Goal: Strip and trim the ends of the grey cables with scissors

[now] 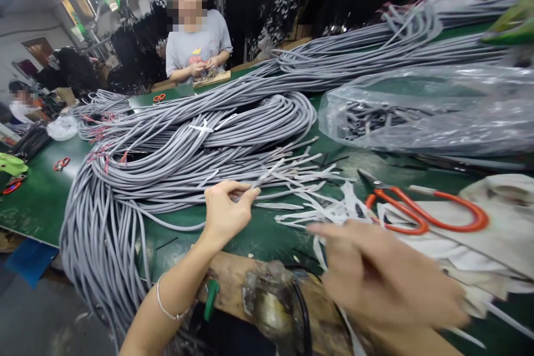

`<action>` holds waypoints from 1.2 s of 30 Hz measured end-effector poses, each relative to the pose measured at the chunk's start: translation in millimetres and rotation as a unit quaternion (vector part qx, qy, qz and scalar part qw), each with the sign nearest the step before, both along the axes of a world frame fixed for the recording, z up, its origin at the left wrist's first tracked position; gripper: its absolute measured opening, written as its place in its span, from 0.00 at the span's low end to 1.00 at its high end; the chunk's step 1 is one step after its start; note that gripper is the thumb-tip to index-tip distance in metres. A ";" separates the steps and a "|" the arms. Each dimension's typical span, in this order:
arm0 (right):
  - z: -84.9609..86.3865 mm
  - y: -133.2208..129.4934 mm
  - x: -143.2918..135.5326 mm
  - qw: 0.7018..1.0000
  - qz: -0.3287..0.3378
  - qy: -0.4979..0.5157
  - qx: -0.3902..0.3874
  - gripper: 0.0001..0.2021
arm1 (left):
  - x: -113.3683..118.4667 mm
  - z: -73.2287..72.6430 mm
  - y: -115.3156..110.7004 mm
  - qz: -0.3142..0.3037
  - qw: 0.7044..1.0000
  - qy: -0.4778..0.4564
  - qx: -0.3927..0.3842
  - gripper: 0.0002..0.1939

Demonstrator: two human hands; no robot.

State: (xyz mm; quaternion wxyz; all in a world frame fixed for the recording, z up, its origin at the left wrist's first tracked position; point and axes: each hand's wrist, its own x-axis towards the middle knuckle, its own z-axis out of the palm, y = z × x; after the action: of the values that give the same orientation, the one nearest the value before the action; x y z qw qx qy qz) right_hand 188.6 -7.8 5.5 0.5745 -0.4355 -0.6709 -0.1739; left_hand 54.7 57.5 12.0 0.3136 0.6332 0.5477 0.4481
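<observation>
My left hand (229, 210) pinches a grey cable near its end (270, 172), which is wrapped in something whitish and points up to the right. Beyond and left of that hand lies a large looped bundle of grey cables (200, 133), with many whitish ends fanned to the right. My right hand (384, 272) is smeared by motion; a finger points left, and I cannot make out whether it holds anything. White strips (321, 206) lie just beyond it. Orange-handled scissors (411, 214) rest on pale cloth (496, 222) at the right.
A clear plastic bag (438, 136) of short dark tubes lies at the right rear of the green table (175, 256). In front sits a worn metal block (271, 295) on a wooden board (229, 267). Across the table, a person (198, 44) works with both hands. Small orange scissors (62, 164) lie left.
</observation>
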 end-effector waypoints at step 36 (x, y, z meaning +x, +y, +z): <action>6.5 10.8 -5.2 0.990 0.107 0.014 -0.092 0.08 | 2.7 -8.5 -14.1 -0.069 0.966 0.161 0.192 0.06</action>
State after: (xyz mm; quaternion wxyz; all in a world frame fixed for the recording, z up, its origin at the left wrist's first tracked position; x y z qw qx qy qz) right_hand 183.3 3.0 12.0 0.5566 -0.4140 -0.7190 -0.0430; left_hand 57.4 43.4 3.6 0.1242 0.7815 0.4494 0.4145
